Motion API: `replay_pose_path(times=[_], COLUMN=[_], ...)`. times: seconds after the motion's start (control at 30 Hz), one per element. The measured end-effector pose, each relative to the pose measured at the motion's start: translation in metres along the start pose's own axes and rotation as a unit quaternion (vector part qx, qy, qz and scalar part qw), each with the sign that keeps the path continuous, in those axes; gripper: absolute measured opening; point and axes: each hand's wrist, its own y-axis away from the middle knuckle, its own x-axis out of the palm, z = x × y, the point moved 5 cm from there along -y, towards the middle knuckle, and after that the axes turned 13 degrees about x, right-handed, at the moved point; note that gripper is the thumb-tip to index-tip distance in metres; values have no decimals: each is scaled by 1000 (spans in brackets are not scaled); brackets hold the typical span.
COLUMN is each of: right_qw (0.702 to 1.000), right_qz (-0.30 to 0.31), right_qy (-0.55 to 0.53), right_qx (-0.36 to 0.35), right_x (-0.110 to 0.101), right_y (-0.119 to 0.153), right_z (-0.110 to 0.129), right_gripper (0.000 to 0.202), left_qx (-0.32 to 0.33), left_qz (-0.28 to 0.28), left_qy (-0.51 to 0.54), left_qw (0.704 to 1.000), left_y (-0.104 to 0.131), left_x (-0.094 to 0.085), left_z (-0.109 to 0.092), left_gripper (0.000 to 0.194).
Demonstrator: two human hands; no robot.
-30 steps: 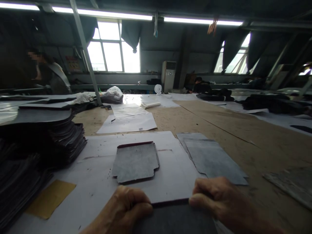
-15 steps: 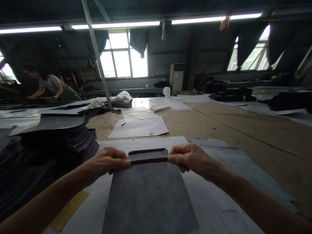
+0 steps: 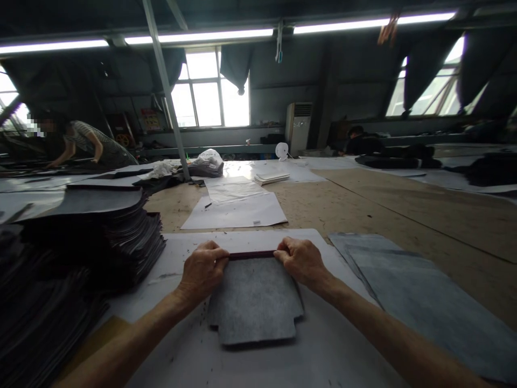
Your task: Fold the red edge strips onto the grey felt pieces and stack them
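A grey fabric panel (image 3: 257, 304) with a dark red far edge lies over white paper sheeting (image 3: 181, 345) in front of me. Its near end has notched corners. My left hand (image 3: 205, 265) pinches the left end of the red edge between thumb and fingers. At the right end of that edge, my right hand (image 3: 301, 261) is closed in a similar pinch. The edge is stretched straight between both hands.
Tall stacks of dark panels (image 3: 92, 242) stand at the left. Grey sheets (image 3: 420, 291) lie at the right. White papers (image 3: 238, 210) and a pole (image 3: 167, 91) are farther back. A co-worker (image 3: 86, 140) bends over the table at far left; another person (image 3: 359, 141) is at the back right.
The folded strip at the top has closed into one narrow edge. Both hands have come closer together, and the panel's notched near end now shows on the paper.
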Motion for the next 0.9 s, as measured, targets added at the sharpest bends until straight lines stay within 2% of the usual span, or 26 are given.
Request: replay_pose_path(times=[0.13, 0.23, 0.33, 0.4, 0.47, 0.53, 0.6, 0.7, 0.8, 0.9], right_qw=[1000, 1000, 999, 999, 999, 999, 999, 998, 987, 957], right_qz=[-13, -20, -27, -29, -25, -21, -24, -43, -76, -102], right_qy=[-1, 0, 8, 14, 22, 30, 35, 38, 56, 79], right_qx=[-8, 2, 16, 11, -2, -13, -10, 34, 129, 258], right_x=[6, 10, 12, 12, 9, 2, -11, -37, -66, -90], right_y=[-3, -3, 0, 0, 2, 8, 20, 40, 50, 47], right_z=[3, 4, 5, 5, 1, -8, -26, -70, -130, -190], right_gripper=[21, 22, 23, 23, 22, 21, 20, 20, 20, 26], left_qx=[16, 54, 139, 195, 216, 219, 217, 204, 195, 201], left_qz=[-22, -10, 36, 90, 132, 151, 158, 184, 206, 196], left_qy=[-64, -79, -41, -28, -39, -49, -51, -43, -36, -33], left_qw=[998, 995, 989, 976, 967, 963, 962, 961, 958, 959], left_y=[-1, -3, -3, 0, 3, 5, 6, 6, 6, 6], left_x=[1, 5, 20, 34, 48, 57, 61, 61, 59, 55], left_z=[-1, -14, -34, -42, -41, -37, -33, -32, -35, -39], left_gripper=[25, 36, 45, 54, 57, 56, 56, 56, 57, 58])
